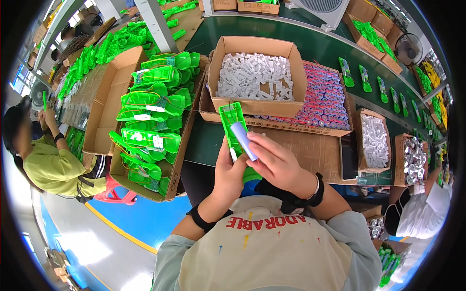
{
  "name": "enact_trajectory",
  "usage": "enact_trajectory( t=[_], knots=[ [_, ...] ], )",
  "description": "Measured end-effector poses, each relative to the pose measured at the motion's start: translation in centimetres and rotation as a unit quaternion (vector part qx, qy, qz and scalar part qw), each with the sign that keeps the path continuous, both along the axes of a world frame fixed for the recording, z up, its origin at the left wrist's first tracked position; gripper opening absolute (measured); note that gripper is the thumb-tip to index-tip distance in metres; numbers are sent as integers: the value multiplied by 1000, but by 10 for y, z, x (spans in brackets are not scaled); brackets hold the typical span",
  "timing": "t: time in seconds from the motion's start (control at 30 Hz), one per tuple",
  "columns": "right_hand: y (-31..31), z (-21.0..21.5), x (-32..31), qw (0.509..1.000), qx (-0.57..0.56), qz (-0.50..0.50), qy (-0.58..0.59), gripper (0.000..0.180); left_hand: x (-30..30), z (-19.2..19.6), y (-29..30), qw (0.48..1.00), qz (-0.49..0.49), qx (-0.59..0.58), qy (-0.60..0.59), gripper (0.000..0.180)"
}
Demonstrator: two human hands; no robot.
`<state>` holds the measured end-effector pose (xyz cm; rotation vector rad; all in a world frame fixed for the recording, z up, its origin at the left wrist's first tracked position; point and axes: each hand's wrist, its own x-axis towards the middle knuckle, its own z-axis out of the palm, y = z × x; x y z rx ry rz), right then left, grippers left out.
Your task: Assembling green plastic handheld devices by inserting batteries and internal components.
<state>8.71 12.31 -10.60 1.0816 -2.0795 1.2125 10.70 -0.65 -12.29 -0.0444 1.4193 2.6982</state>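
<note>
My left hand (227,170) is closed around a bright green plastic shell (232,113), held up over the near edge of the bench with its hollow side showing. Between the fingers of my right hand (277,164) is a lilac cylindrical battery (241,135), tilted against the open shell. Whether the battery is seated in it, I cannot tell. Just beyond my hands stands a carton of small white plastic pieces (255,75). It overlaps a wide tray of upright batteries (323,97) with pinkish and lilac sides. Left of my hands, a long carton holds several green shells (151,107) with thin wires.
An empty-looking carton (109,104) leans beside the shells. To the right are a small box of white pieces (374,143) and a box of shiny metal parts (415,157). Several green shells (365,77) line the green bench. A person (48,150) works at left, another (422,208) at right.
</note>
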Motion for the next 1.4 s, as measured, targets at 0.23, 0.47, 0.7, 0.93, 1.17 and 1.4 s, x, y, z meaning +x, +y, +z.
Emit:
enact_trajectory(
  t=[0.23,0.47,0.7,0.93,1.17,1.4],
  knots=[
    [-3,-10,1,994,31,-45,93,39,0,-7,-1,1000,6,-19,7,49],
    [-1,-14,-3,989,57,-86,107,41,2,-10,2,996,1,-76,41,52],
    [-3,-10,-4,989,104,-79,73,39,2,-8,-1,995,-17,-87,44,53],
    [-1,-6,13,968,205,-129,66,43,13,-7,-11,988,-36,-143,51,58],
    [5,-20,5,981,181,13,-67,45,29,-8,-17,994,-51,49,-83,53],
    [42,-56,-30,974,146,-103,-139,24,23,-8,-44,990,-72,82,-86,51]
  ],
)
